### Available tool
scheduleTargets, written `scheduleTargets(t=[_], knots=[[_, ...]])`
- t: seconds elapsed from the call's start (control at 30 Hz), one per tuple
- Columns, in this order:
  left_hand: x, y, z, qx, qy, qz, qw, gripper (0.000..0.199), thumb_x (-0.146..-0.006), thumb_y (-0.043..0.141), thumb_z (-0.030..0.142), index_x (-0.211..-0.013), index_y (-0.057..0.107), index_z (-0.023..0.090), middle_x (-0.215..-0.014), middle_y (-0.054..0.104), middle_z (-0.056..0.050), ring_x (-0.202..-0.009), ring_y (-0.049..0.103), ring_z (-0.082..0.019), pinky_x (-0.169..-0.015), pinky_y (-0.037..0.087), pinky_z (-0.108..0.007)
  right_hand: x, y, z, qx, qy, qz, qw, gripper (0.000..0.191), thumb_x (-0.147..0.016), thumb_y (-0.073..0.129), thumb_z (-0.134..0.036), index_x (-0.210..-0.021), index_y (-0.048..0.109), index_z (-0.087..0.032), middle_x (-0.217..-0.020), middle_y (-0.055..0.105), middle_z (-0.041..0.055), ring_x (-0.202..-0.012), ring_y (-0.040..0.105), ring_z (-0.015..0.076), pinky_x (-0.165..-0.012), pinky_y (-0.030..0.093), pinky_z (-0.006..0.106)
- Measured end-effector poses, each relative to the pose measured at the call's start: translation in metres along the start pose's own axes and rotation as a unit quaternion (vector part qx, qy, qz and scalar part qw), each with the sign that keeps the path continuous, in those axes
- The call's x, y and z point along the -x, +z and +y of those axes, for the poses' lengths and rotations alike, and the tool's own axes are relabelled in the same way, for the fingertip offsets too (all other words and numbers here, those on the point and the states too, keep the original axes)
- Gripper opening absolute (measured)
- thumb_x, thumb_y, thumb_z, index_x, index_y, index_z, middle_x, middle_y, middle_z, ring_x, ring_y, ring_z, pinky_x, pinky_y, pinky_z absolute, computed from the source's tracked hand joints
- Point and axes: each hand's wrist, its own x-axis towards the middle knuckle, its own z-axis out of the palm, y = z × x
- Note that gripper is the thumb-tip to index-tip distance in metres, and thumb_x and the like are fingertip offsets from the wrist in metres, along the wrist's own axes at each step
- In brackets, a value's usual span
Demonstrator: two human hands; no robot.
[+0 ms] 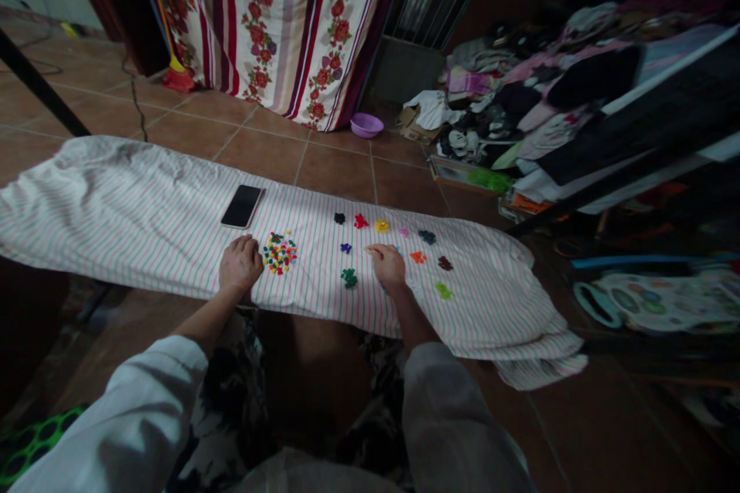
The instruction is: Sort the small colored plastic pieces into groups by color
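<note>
As the striped cloth (190, 196) runs outward: lime-green cluster (443, 291); dark-green cluster (348, 278); right hand (388, 265), thumb and finger pinched, whether on a piece cannot be told at this size; left hand (240, 262), palm down, fingers slack, just beside the mixed pile of small pieces (280, 254). Handling: probably light, hard, apt to roll; best taken singly, by the sides, with fingertips. Farther: red cluster (361, 222); black cluster (339, 219); phone (243, 206). Beyond, on floor: purple basin (366, 125).

Pale, loose, creased sleeves (132, 416) are worn with blotchy black-and-white trousers (223, 404).
</note>
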Motion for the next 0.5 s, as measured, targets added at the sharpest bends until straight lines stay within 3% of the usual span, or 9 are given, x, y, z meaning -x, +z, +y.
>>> scheduleTargets(t=[0.27, 0.5], knots=[[-0.0004, -0.0003, 0.0004, 0.011, -0.003, -0.006, 1.0, 0.026, -0.085, 0.047, 0.017, -0.103, 0.065, 0.014, -0.121, 0.066, -0.02, -0.116, 0.058, -0.033, -0.102, 0.046, -0.049, -0.0004, 0.0016, 0.005, -0.025, 0.001, -0.009, 1.0, 0.035, -0.088, 0.045, -0.015, -0.101, 0.077, -0.02, -0.101, 0.073, 0.0087, -0.095, 0.061, 0.0212, -0.092, 0.047, 0.033], [-0.0006, -0.0013, 0.0018, 0.01, -0.011, -0.008, 1.0, 0.025, -0.085, 0.045, 0.018, -0.101, 0.064, 0.016, -0.12, 0.066, -0.018, -0.116, 0.058, -0.032, -0.101, 0.046, -0.049, 0.0016, 0.0018, 0.0075, -0.024, -0.004, 0.032, 0.999, 0.04, -0.084, 0.042, -0.014, -0.103, 0.077, -0.019, -0.101, 0.074, 0.0091, -0.096, 0.062, 0.0223, -0.093, 0.048, 0.035]])
